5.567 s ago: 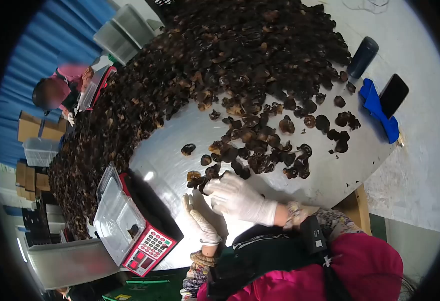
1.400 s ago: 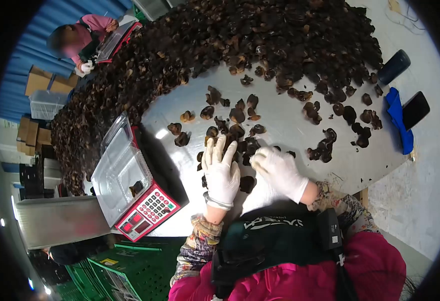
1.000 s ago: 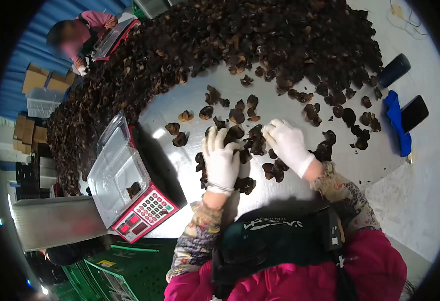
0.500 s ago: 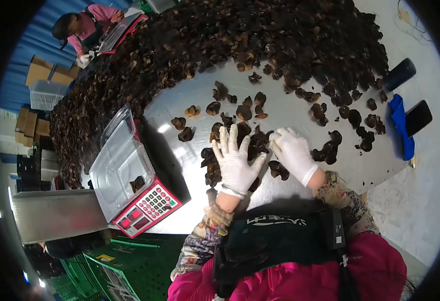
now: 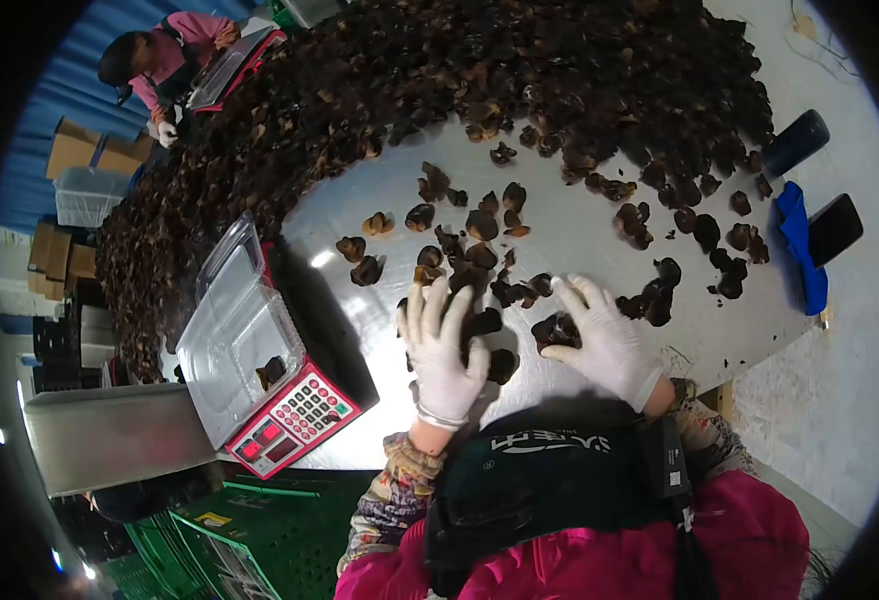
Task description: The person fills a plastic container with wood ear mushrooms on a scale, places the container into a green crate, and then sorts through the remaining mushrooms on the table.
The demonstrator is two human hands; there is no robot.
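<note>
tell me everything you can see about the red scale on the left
The red scale sits slantwise at the near left edge of the shiny metal table. Its front panel shows a white keypad and a small display. A clear plastic box, lid open, rests on top, holding a dark mushroom piece. No hand touches it.

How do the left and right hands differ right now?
The left hand lies flat, fingers spread, over several dark pieces; the right hand curves fingers and thumb round one piece. The left hand points straight away; the right hand angles toward it. Both are white-gloved, resting on the metal table.
</note>
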